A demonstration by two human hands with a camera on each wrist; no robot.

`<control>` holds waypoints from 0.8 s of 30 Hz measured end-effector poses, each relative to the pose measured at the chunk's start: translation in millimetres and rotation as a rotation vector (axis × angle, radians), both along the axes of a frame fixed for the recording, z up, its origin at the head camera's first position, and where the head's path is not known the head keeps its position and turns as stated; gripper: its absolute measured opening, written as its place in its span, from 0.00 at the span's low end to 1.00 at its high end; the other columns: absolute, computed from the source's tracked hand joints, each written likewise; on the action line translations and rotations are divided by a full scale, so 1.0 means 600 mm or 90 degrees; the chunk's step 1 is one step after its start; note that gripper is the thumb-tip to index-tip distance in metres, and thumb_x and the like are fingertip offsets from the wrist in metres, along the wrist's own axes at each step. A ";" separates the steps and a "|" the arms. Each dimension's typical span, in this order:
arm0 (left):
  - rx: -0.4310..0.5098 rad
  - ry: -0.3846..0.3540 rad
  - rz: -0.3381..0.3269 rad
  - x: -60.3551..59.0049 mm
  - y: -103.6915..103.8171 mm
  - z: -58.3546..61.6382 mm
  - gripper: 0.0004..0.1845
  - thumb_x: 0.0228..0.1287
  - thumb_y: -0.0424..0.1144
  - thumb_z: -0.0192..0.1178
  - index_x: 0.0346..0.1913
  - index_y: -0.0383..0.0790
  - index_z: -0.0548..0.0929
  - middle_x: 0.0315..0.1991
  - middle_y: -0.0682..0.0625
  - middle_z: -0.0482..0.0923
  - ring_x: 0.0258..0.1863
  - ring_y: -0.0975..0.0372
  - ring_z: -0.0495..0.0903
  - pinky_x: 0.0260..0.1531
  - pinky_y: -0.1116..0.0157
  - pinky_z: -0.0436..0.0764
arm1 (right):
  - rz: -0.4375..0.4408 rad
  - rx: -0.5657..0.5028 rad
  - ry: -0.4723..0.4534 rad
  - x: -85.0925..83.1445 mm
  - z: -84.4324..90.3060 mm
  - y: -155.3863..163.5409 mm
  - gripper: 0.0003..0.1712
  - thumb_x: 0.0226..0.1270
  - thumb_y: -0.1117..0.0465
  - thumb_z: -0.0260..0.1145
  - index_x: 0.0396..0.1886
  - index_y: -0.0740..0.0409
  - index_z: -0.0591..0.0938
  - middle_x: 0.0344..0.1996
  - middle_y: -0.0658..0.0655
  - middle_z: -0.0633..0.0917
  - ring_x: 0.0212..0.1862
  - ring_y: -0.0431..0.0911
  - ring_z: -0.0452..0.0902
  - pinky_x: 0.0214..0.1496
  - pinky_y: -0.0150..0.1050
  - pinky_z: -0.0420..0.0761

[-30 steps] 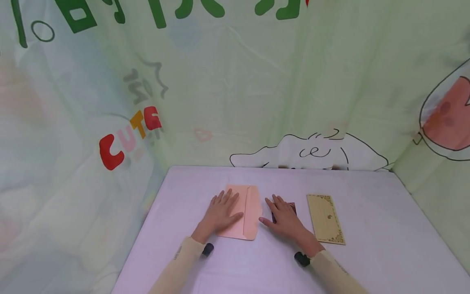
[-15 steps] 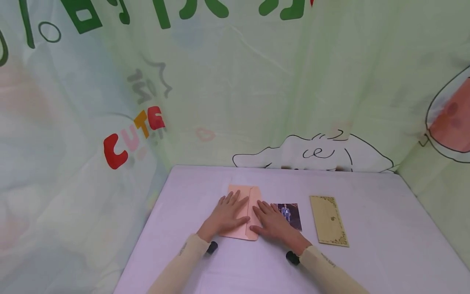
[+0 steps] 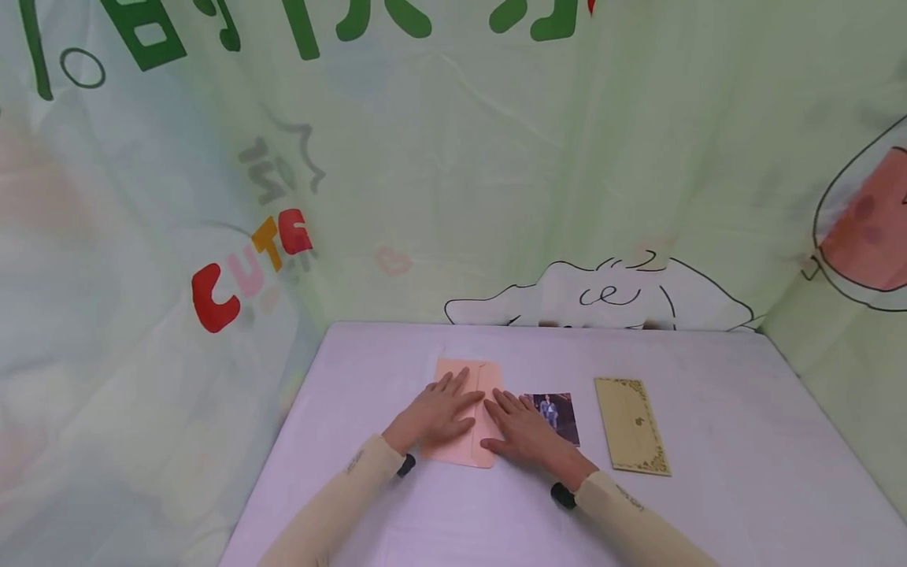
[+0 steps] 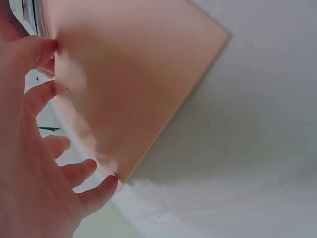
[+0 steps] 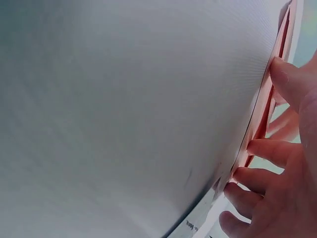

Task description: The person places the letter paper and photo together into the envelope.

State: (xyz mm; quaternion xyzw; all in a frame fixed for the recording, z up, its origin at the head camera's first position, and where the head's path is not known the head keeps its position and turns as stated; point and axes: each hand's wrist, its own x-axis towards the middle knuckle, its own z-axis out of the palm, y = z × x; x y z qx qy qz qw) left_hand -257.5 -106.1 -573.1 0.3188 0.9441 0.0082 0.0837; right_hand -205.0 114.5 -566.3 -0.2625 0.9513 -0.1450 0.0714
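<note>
A pink paper envelope (image 3: 464,452) lies on the table, a lengthwise seam showing on its upper face. My left hand (image 3: 434,413) rests on its left and middle part with fingers spread; in the left wrist view the left hand (image 4: 39,153) has its fingertips on the envelope (image 4: 138,74). On the envelope's right side, my right hand (image 3: 523,433) lies with straight fingers, thumb apart. In the right wrist view the right hand (image 5: 277,178) touches the envelope's edge (image 5: 258,116), where a gap shows between paper layers. A photo (image 3: 564,417) lies partly hidden behind that hand.
To the right of the photo lies a light wooden board (image 3: 632,427) with dark ornamental corners. A pale lilac cloth covers the table (image 3: 737,441). Printed curtains (image 3: 453,173) hang behind it and on both sides.
My right hand has moved left from over the photo onto the envelope's right side, uncovering most of the photo. The left hand has shifted slightly right on the envelope.
</note>
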 end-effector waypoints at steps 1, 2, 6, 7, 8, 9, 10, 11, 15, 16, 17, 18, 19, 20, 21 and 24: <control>-0.001 -0.005 -0.002 -0.002 0.001 0.002 0.30 0.77 0.61 0.44 0.77 0.60 0.62 0.83 0.44 0.43 0.79 0.44 0.52 0.71 0.44 0.64 | 0.000 0.002 -0.001 0.000 -0.001 0.000 0.44 0.71 0.38 0.62 0.75 0.63 0.65 0.77 0.67 0.60 0.78 0.63 0.54 0.77 0.63 0.54; -0.002 -0.013 -0.004 -0.005 0.001 0.006 0.30 0.76 0.62 0.43 0.76 0.59 0.63 0.83 0.44 0.43 0.79 0.44 0.53 0.71 0.44 0.65 | -0.001 0.004 -0.002 0.000 -0.003 0.000 0.45 0.71 0.38 0.61 0.75 0.62 0.65 0.78 0.67 0.60 0.78 0.62 0.54 0.77 0.63 0.54; 0.014 -0.057 -0.008 -0.019 -0.003 0.019 0.35 0.71 0.69 0.47 0.75 0.57 0.63 0.83 0.47 0.44 0.79 0.49 0.55 0.70 0.48 0.68 | -0.001 0.013 0.007 -0.001 -0.008 0.001 0.45 0.71 0.36 0.60 0.76 0.60 0.64 0.78 0.65 0.60 0.79 0.62 0.54 0.77 0.62 0.55; 0.015 -0.067 -0.011 -0.023 -0.004 0.021 0.38 0.68 0.71 0.49 0.74 0.57 0.63 0.83 0.47 0.44 0.79 0.50 0.55 0.69 0.50 0.70 | -0.001 0.012 0.009 0.000 -0.008 0.002 0.45 0.71 0.36 0.60 0.76 0.60 0.64 0.78 0.65 0.60 0.79 0.62 0.54 0.77 0.62 0.55; 0.018 -0.079 -0.014 -0.026 -0.006 0.024 0.40 0.65 0.72 0.52 0.74 0.57 0.62 0.83 0.47 0.44 0.79 0.52 0.55 0.67 0.50 0.72 | -0.002 0.010 0.011 0.000 -0.008 0.002 0.45 0.71 0.36 0.60 0.76 0.60 0.64 0.78 0.65 0.60 0.79 0.62 0.54 0.77 0.62 0.55; 0.017 -0.089 -0.019 -0.029 -0.008 0.027 0.42 0.62 0.73 0.55 0.74 0.58 0.61 0.83 0.47 0.43 0.80 0.53 0.55 0.66 0.51 0.73 | -0.002 0.008 0.012 0.001 -0.008 0.002 0.45 0.70 0.36 0.61 0.76 0.60 0.65 0.78 0.65 0.60 0.78 0.62 0.55 0.77 0.62 0.55; 0.015 -0.097 -0.023 -0.030 -0.011 0.029 0.45 0.59 0.74 0.58 0.74 0.58 0.61 0.83 0.47 0.42 0.80 0.53 0.54 0.65 0.52 0.74 | -0.002 0.004 0.013 0.001 -0.009 0.003 0.45 0.70 0.37 0.61 0.76 0.60 0.65 0.78 0.65 0.60 0.78 0.62 0.55 0.76 0.62 0.56; 0.013 -0.104 -0.029 -0.032 -0.013 0.031 0.48 0.55 0.75 0.61 0.74 0.58 0.60 0.83 0.46 0.42 0.80 0.53 0.54 0.64 0.52 0.75 | -0.003 0.003 0.014 0.002 -0.010 0.003 0.45 0.70 0.37 0.61 0.76 0.60 0.65 0.78 0.65 0.60 0.78 0.62 0.55 0.76 0.63 0.56; -0.008 -0.122 -0.054 -0.031 -0.019 0.036 0.57 0.46 0.75 0.67 0.76 0.56 0.56 0.83 0.43 0.39 0.81 0.49 0.48 0.69 0.48 0.70 | 0.001 0.001 0.021 0.003 -0.014 0.004 0.45 0.70 0.37 0.62 0.75 0.61 0.65 0.78 0.65 0.61 0.78 0.62 0.56 0.76 0.63 0.57; -0.011 -0.123 -0.057 -0.031 -0.019 0.036 0.58 0.45 0.76 0.67 0.76 0.55 0.55 0.83 0.42 0.39 0.81 0.47 0.47 0.69 0.47 0.69 | 0.001 0.002 0.020 0.003 -0.014 0.003 0.45 0.70 0.37 0.62 0.76 0.60 0.65 0.78 0.65 0.61 0.78 0.62 0.55 0.76 0.63 0.56; -0.014 -0.124 -0.059 -0.031 -0.019 0.037 0.59 0.45 0.76 0.67 0.76 0.54 0.54 0.83 0.41 0.38 0.81 0.47 0.46 0.70 0.47 0.68 | 0.001 0.000 0.022 0.003 -0.014 0.003 0.45 0.70 0.37 0.62 0.75 0.61 0.65 0.78 0.65 0.61 0.78 0.62 0.56 0.76 0.63 0.57; -0.020 -0.124 -0.060 -0.031 -0.019 0.037 0.60 0.45 0.76 0.67 0.77 0.53 0.53 0.83 0.41 0.38 0.81 0.47 0.45 0.70 0.47 0.68 | 0.002 -0.003 0.021 0.003 -0.014 0.003 0.45 0.70 0.37 0.62 0.75 0.61 0.65 0.78 0.65 0.61 0.78 0.62 0.56 0.76 0.63 0.57; -0.024 -0.121 -0.060 -0.032 -0.018 0.038 0.61 0.45 0.77 0.67 0.77 0.52 0.53 0.83 0.41 0.38 0.81 0.47 0.45 0.69 0.47 0.69 | 0.002 -0.004 0.019 0.003 -0.014 0.003 0.45 0.70 0.37 0.61 0.75 0.61 0.65 0.78 0.65 0.61 0.78 0.62 0.55 0.76 0.63 0.57; -0.024 -0.121 -0.056 -0.032 -0.017 0.039 0.61 0.44 0.77 0.67 0.77 0.51 0.52 0.83 0.42 0.38 0.81 0.47 0.46 0.68 0.48 0.70 | 0.002 0.001 0.019 0.002 -0.013 0.003 0.45 0.70 0.36 0.61 0.76 0.60 0.65 0.78 0.65 0.61 0.78 0.62 0.55 0.76 0.63 0.56; -0.027 -0.119 -0.053 -0.033 -0.016 0.040 0.62 0.44 0.77 0.67 0.77 0.51 0.52 0.83 0.42 0.38 0.81 0.48 0.46 0.67 0.49 0.72 | 0.001 0.006 0.018 0.002 -0.013 0.003 0.46 0.70 0.35 0.60 0.76 0.60 0.64 0.78 0.64 0.60 0.79 0.61 0.55 0.76 0.62 0.56; -0.031 -0.118 -0.052 -0.037 -0.012 0.043 0.60 0.44 0.77 0.66 0.75 0.52 0.54 0.83 0.43 0.39 0.81 0.49 0.48 0.65 0.50 0.75 | -0.003 0.013 0.021 -0.001 -0.012 0.004 0.46 0.70 0.35 0.59 0.76 0.59 0.64 0.78 0.64 0.60 0.79 0.61 0.54 0.77 0.62 0.56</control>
